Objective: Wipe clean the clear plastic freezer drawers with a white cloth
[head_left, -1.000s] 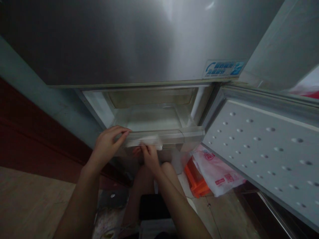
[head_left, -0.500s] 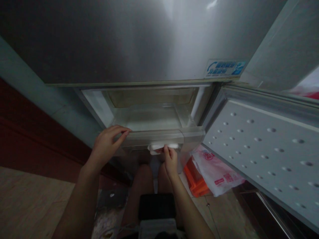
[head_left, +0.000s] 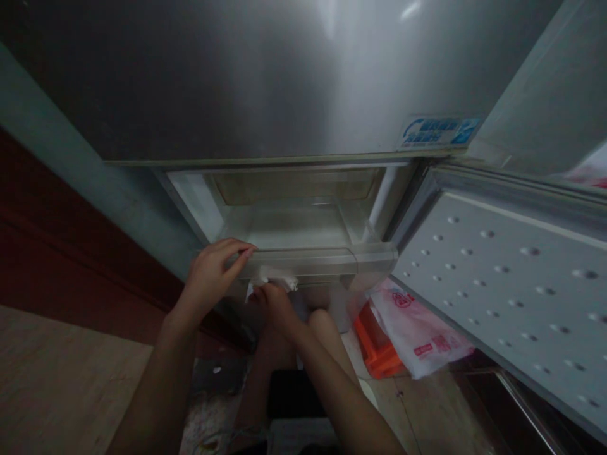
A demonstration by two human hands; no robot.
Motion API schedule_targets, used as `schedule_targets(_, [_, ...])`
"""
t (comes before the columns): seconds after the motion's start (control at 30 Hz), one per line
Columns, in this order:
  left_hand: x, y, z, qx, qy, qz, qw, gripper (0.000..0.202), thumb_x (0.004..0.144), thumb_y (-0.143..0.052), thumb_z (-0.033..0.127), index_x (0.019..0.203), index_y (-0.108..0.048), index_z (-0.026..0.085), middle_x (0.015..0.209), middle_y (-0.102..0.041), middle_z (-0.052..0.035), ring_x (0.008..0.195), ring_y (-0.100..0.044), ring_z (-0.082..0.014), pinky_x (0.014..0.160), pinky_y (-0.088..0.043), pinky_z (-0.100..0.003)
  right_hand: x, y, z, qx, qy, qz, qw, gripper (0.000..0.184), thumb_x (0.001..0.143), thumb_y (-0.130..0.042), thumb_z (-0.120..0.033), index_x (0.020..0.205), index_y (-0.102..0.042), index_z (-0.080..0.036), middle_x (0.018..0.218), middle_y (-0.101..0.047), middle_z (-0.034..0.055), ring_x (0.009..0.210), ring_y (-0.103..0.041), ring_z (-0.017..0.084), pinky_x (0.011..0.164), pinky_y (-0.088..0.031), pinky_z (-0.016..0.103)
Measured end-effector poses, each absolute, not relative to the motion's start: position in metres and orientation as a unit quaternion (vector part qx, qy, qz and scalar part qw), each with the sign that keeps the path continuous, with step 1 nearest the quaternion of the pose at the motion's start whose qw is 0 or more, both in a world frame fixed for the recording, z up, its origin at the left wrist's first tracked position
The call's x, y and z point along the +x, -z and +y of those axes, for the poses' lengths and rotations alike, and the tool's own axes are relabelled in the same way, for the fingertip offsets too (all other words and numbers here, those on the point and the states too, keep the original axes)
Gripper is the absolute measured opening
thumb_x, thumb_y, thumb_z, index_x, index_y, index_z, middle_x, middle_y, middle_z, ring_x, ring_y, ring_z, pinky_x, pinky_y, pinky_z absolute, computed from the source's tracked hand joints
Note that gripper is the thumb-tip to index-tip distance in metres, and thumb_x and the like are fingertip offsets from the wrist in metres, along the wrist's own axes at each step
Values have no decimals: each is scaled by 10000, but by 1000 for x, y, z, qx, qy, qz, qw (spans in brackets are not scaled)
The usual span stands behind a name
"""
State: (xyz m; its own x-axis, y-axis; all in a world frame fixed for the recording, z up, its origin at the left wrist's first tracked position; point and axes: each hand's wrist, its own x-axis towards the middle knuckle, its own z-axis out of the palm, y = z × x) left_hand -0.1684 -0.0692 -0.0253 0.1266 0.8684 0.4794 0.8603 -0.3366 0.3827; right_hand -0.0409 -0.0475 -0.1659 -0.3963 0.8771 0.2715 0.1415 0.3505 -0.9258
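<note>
A translucent freezer drawer (head_left: 303, 260) is pulled partway out of the fridge compartment. My left hand (head_left: 215, 268) grips the top edge of its front panel near the left end, thumb on the outer side. In my right hand (head_left: 276, 303) is a crumpled white wipe (head_left: 284, 278), pressed against the front panel below the rim, left of the middle. Whether the wipe is paper or cloth I cannot tell. The drawer's visible floor is pale and bare.
The freezer door (head_left: 502, 284) with its dimpled inner panel stands swung out to the right. Beneath it, an orange container (head_left: 377, 344) and a white-pink plastic bag (head_left: 422, 328) lie on the floor. A closed steel door (head_left: 284, 76) is above; a dark red wooden panel (head_left: 80, 265) is at left.
My right hand has moved left along the drawer front with the white wipe. My left hand keeps its hold on the drawer edge. The view has shifted slightly.
</note>
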Motion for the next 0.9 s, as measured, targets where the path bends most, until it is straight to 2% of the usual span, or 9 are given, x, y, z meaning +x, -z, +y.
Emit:
schedule_targets(0.1, [-168,25,-69,748,-323,580,5,295,955,-455,414,943,-680,223,976,-723,-54,954,-669,-236,865,-487,-373,-41,157,-48,-332,-455,-718,410,309,939,-477,-229,675,-636,-200,680,-680,57,653,-622,169,639,-451,274])
schedule_targets(0.3, [-167,23,-70,746,-323,583,3,297,942,-460,410,932,-686,217,966,-730,-60,952,-676,-252,841,-494,-381,-36,139,-46,-282,-485,-710,426,396,989,-373,-352,673,-573,-221,666,-639,24,673,-608,157,694,-475,274])
schedule_targets(0.53, [-168,25,-70,744,-323,584,2,295,947,-457,409,930,-686,223,981,-732,-57,960,-675,-250,858,-489,-383,-44,152,-52,-274,-504,-714,402,280,919,-449,-258,657,-539,-213,615,-581,-12,581,-534,127,575,-403,236])
schedule_targets(0.77, [-167,23,-70,745,-318,586,4,288,940,-461,383,944,-685,204,964,-723,-66,946,-668,-243,846,-487,-365,-46,136,-48,-285,-519,-683,427,402,976,-391,-362,649,-570,-211,638,-622,16,622,-584,141,649,-444,262])
schedule_targets(0.9, [-168,24,-70,750,-316,581,2,306,956,-451,385,957,-685,188,970,-716,-72,948,-664,-244,851,-480,-371,-48,146,-47,-291,-531,-677,418,420,975,-442,-379,618,-577,-205,589,-608,1,571,-564,121,601,-437,241])
